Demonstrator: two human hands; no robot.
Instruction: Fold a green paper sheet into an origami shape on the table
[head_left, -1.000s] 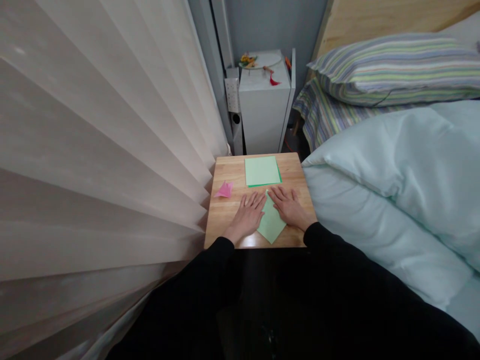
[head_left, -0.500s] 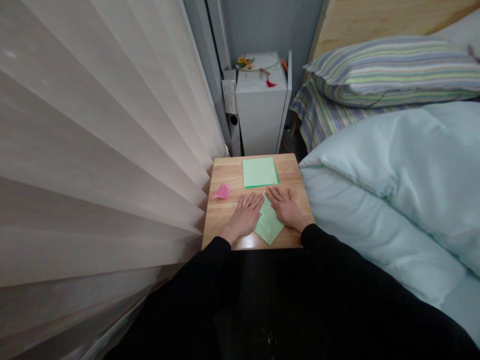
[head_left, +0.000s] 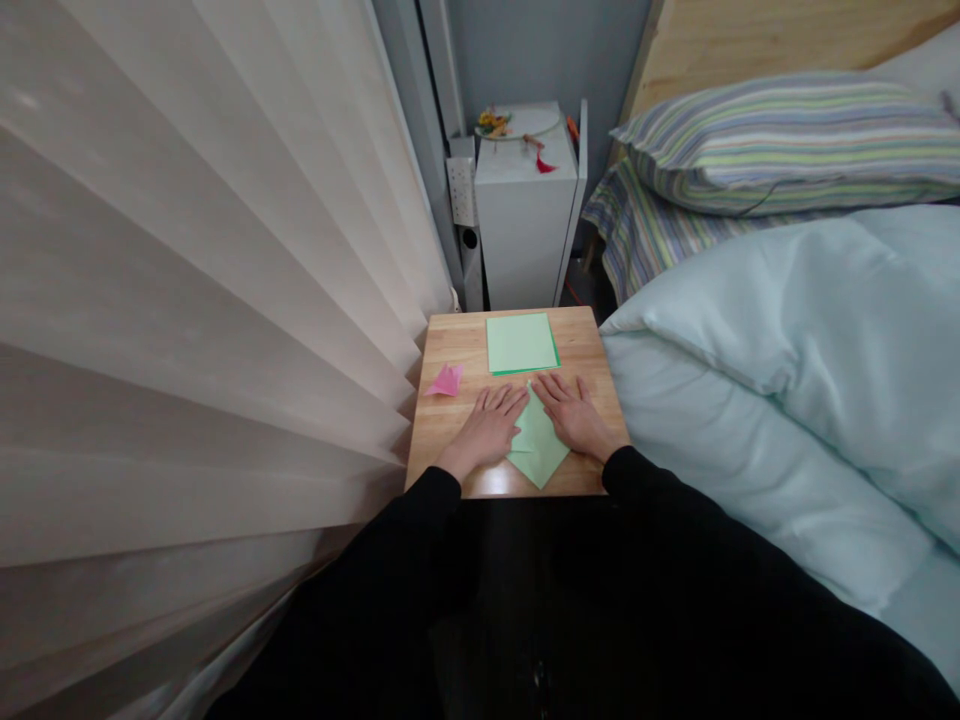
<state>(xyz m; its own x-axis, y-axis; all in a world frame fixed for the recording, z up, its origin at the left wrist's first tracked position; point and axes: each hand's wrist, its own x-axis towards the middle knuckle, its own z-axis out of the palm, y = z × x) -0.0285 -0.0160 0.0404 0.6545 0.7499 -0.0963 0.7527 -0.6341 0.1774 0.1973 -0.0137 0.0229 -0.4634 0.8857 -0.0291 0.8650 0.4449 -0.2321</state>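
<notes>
A light green sheet of origami paper (head_left: 541, 455), folded into a kite-like shape, lies on the small wooden table (head_left: 439, 440) with one corner toward me. My left hand (head_left: 489, 427) rests flat over its left edge, fingers stretched out. Over the upper right edge, my right hand (head_left: 574, 412) lies flat with its fingers spread. Both hands cover parts of the paper's sides. Beyond them is a stack of green square paper (head_left: 523, 342), a darker green sheet showing at its border. To the left sits a folded pink paper piece (head_left: 446, 380).
A pleated pale curtain (head_left: 225, 300) hangs close along the table's left side. On the right is a bed with a light blue quilt (head_left: 787, 320) and a striped pillow (head_left: 795, 140). Behind the table stands a white cabinet (head_left: 525, 230) with small decorations on top.
Both hands stay nearly in place on the green paper. A fold line or flap edge now shows beside my left hand. The whole view has shifted slightly.
</notes>
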